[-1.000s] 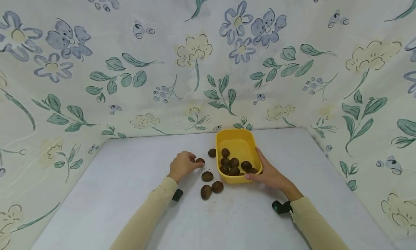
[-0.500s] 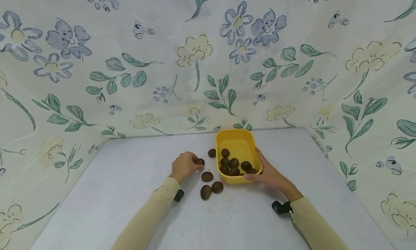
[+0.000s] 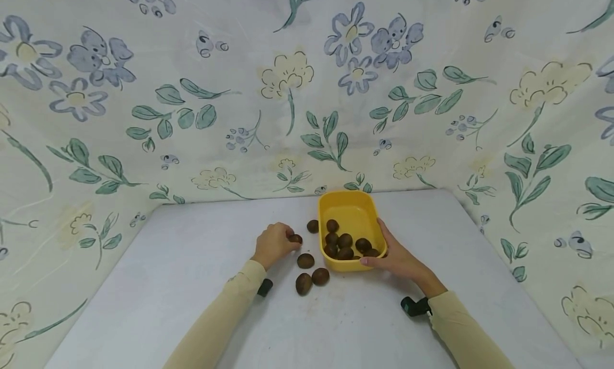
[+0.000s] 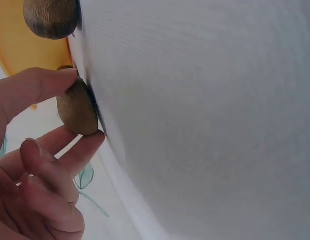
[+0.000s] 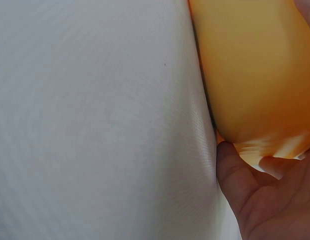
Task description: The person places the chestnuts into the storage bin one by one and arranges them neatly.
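My left hand point(image 3: 274, 245) pinches a brown chestnut point(image 4: 79, 111) between thumb and fingertips, low at the white table's surface. In the left wrist view the other fingers are curled below it, and a second chestnut point(image 4: 51, 17) lies farther up. My right hand point(image 3: 400, 259) grips the near right corner of a yellow plastic container point(image 3: 354, 213), thumb over its front rim and fingers along the side wall. Several chestnuts point(image 3: 345, 240) lie inside, mostly in the near half. The right wrist view shows only fingers against the container's outer wall point(image 5: 250, 70).
Loose chestnuts lie left of and in front of the container: one point(image 3: 313, 226) beside its left wall, one point(image 3: 305, 261) near my left hand, and two point(image 3: 304, 283) closer to me. The white table point(image 3: 201, 235) ends at a flower-patterned cloth backdrop point(image 3: 288, 118).
My left hand has moved slightly right and its fingers have closed around the chestnut, which has barely moved. My right hand and the container have stayed put.
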The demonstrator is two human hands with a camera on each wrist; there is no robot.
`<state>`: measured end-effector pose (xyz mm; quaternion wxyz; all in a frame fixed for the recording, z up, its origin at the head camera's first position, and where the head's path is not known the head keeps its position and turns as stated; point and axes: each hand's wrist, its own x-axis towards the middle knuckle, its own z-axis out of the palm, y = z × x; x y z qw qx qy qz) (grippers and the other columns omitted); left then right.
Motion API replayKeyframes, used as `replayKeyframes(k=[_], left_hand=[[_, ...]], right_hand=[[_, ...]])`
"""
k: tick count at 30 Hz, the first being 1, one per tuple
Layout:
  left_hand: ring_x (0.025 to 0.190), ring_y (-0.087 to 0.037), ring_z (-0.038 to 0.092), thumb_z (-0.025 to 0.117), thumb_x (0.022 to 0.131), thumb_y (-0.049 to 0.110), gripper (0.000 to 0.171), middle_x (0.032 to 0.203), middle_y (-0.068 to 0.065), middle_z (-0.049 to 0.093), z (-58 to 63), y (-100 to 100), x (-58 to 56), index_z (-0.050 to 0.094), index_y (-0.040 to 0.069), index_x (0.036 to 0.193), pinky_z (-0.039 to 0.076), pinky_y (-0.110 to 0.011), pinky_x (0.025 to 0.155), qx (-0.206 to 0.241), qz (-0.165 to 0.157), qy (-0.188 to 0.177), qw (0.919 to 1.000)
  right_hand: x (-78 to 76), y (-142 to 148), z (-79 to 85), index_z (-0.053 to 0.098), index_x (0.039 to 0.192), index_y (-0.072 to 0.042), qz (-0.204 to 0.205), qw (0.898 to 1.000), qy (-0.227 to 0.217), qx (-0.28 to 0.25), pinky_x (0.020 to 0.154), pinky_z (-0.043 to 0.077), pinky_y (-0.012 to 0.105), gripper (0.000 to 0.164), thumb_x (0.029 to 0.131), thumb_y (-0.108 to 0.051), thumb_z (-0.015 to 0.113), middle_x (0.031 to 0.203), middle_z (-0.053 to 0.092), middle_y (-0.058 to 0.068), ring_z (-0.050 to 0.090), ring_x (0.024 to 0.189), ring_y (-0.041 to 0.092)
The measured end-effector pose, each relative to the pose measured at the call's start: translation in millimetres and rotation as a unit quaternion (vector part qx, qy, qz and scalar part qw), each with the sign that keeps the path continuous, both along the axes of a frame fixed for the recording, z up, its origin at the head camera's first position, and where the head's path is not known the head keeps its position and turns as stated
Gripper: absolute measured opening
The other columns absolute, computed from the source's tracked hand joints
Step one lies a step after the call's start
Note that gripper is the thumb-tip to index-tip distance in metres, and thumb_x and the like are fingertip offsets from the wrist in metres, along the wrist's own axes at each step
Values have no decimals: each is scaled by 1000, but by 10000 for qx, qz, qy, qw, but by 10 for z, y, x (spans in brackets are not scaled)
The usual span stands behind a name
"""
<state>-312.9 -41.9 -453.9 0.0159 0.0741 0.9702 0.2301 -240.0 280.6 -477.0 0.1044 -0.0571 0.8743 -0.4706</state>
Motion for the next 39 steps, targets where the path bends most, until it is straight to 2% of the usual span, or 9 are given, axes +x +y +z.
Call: replayKeyframes(k=[6,14,22,32,39], left_hand=[[95,-24,67,85,84,27,38,107,-11,77,39,-18,10,77,3,112,59,-43,88,266,-32,-115,9996],[115,-30,66,82,85,30,39,111,-10,78,155,-44,28,78,4,113,55,-49,102,847,-115,-6,9963],[127,-33,62,82,86,33,43,120,-11,77,182,-33,-11,76,5,119,49,-53,111,1312,-180,20,9912],[126,-31,63,82,88,30,40,125,-11,75,226,30,-62,76,6,120,52,-51,107,1717,-405,267,9839],[130,-34,62,83,88,31,42,128,-11,74,261,106,-123,75,7,121,51,-49,109,1879,-387,195,9812]], right_hand=[[-3,-2,-3,-9,167,-25,-27,10000,-20,-27,125,19,67,126,83,-52,81,176,1,12,12,161,42],[-7,12,-18,-8,167,-25,-52,10000,-1,-15,124,19,67,126,82,-53,82,177,1,11,13,161,42],[-17,9,-26,-8,167,-24,-69,10000,-39,47,124,19,67,127,82,-54,81,176,2,12,13,161,43],[-18,7,-47,-8,167,-25,-105,9999,-18,82,124,20,68,127,82,-55,81,177,1,11,14,161,42],[-25,9,-45,-9,167,-25,-111,9999,-39,122,123,22,68,127,82,-56,80,177,1,12,15,160,43]])
